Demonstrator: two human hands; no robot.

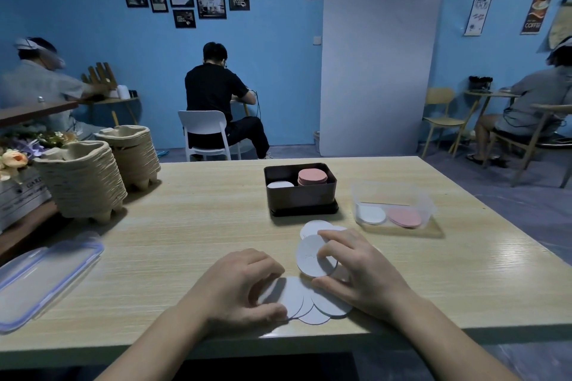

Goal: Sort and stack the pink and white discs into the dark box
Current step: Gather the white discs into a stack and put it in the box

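Head view: right hand (362, 269) grips white discs (312, 257); left hand (241, 284) pinches another white disc (294, 294).

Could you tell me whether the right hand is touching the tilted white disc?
Touching. The head view shows the right hand pinching the tilted white disc, fingertips over its upper edge and thumb under its lower edge, lifting it off the table.
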